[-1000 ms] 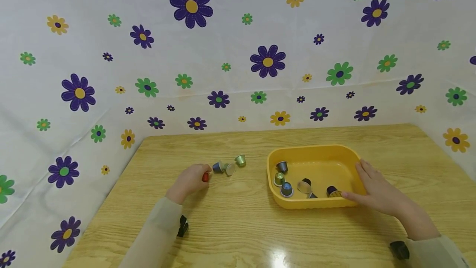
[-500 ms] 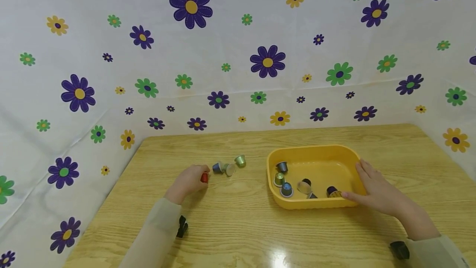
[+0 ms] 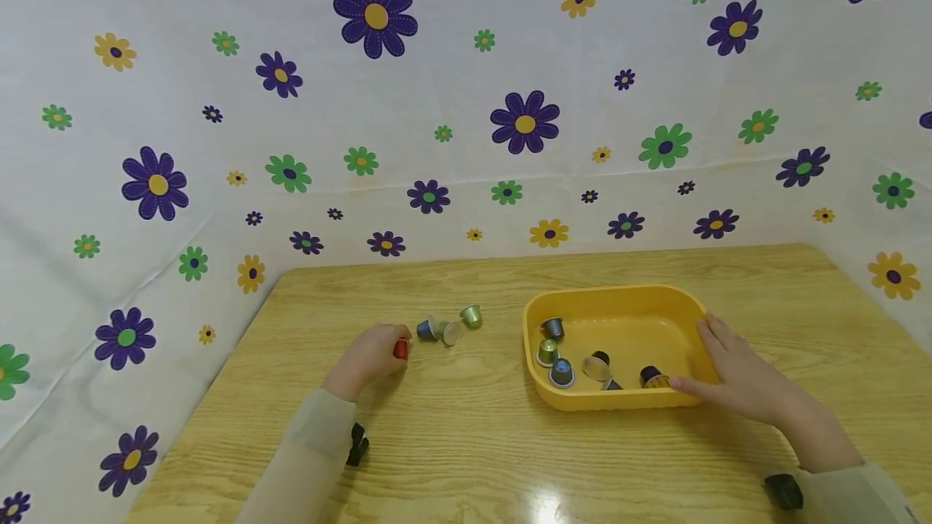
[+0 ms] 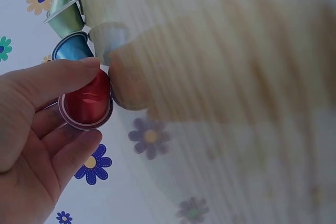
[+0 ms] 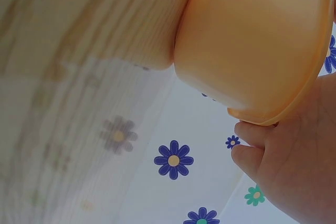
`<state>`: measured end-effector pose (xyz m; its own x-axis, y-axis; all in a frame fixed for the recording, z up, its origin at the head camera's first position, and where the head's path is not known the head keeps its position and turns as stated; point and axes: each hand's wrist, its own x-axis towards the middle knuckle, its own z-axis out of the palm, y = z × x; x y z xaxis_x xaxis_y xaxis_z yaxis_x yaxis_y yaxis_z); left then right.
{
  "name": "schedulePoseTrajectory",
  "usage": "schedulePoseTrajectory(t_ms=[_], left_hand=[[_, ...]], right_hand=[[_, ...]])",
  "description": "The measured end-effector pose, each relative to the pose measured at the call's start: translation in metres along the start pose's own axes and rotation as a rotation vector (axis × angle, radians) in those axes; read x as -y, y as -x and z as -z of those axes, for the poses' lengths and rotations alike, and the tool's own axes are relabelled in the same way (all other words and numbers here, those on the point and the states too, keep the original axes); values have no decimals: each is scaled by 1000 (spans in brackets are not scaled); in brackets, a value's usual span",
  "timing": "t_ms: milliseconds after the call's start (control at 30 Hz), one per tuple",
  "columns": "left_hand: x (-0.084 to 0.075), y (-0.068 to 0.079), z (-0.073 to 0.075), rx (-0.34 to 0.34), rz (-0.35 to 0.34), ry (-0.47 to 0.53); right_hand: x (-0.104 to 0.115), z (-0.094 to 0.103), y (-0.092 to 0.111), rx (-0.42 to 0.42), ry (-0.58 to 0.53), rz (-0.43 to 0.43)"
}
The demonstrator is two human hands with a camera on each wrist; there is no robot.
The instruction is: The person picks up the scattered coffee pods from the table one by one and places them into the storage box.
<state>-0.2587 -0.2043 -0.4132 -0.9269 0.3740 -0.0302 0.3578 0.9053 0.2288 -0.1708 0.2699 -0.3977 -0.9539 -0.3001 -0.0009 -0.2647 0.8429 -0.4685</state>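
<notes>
My left hand (image 3: 370, 356) pinches a red coffee capsule (image 4: 89, 100) between thumb and fingers, close over the table at left. In the left wrist view the thumb lies across its body and its rim points toward the palm. Just beyond are a blue capsule (image 3: 426, 329), a pale green capsule on its side (image 3: 451, 333) and another green capsule (image 3: 472, 315). On the right, my right hand (image 3: 750, 374) grips the right end of a yellow tray (image 3: 619, 401), the thumb over its front rim and some fingers outside the wall.
Inside the tray, a dark capsule (image 3: 553, 328), a green capsule (image 3: 548, 352) and a blue capsule (image 3: 561, 373) sit at the left; a purple and gold capsule (image 3: 653, 377) lies near the right thumb. A flowered cloth (image 3: 466, 103) hangs behind the wooden table (image 3: 451, 451).
The left hand has drawn the red capsule very slightly left and toward the person, away from the blue one. The right hand and the tray have stayed in place.
</notes>
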Motion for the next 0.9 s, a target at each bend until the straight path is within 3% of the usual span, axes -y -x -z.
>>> schedulePoseTrajectory(t_ms=[433,667,900], left_hand=[[-5,2,1,-12,-7,43],[-10,1,0,-81,-61,90],[-22,2,2,-93,-64,128]], right_hand=[[0,-2,1,-5,13,3],[-2,-2,-1,-13,-1,15],[-2,-2,-1,-15,1,21]])
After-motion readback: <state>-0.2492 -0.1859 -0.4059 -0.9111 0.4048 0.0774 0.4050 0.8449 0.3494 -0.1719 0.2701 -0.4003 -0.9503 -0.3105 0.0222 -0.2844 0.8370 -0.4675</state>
